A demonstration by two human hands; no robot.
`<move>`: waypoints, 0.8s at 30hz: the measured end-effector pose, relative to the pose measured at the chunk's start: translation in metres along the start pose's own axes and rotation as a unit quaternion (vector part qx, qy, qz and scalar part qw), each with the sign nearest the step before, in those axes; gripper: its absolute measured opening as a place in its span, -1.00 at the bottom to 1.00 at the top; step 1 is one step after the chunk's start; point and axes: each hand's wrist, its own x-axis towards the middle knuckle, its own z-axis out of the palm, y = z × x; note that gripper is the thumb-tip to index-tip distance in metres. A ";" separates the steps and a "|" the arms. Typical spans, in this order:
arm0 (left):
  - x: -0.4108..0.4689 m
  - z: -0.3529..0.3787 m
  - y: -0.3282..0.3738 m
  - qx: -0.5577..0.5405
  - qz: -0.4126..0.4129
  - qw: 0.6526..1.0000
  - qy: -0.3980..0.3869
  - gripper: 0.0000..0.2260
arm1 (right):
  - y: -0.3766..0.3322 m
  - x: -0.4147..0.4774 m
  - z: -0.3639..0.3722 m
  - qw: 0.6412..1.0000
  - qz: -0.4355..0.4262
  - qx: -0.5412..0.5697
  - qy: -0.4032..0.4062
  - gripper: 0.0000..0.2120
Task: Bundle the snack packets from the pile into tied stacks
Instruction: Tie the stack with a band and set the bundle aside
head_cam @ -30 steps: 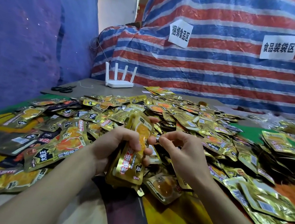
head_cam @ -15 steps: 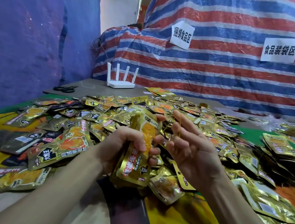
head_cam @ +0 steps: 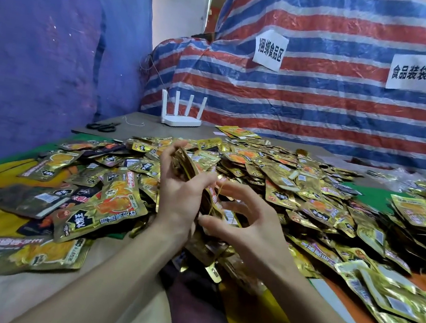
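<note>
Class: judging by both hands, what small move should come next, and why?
Probably slip the thin yellow band over the stack of packets: the left hand grips the stack on edge, and the right hand holds the band stretched right beside it.

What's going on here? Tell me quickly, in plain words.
A person is bundling snack packets. The left-hand grip holds a stack of gold packets on edge, while the right-hand grip stretches a thin yellow band beside it, apparently to tie it. The stack does not look tied yet. The loose pile spreads out behind, with scissors and a white router beyond it.
</note>
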 end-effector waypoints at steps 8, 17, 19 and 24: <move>0.001 0.003 -0.003 -0.069 -0.078 0.994 0.045 -0.55 | 0.002 -0.004 0.013 0.999 0.019 -0.022 0.029 -0.44; -0.009 0.011 -0.005 -0.115 -0.187 0.975 0.025 -0.49 | 0.010 0.002 0.013 0.997 0.005 0.025 0.070 -0.40; -0.008 0.011 -0.003 -0.126 -0.216 0.968 0.032 -0.48 | 0.012 0.003 0.013 0.996 0.005 0.055 0.076 -0.37; -0.002 0.007 0.008 -0.126 -0.260 0.957 0.007 -0.47 | 0.008 0.004 0.016 0.997 -0.012 0.048 0.062 -0.40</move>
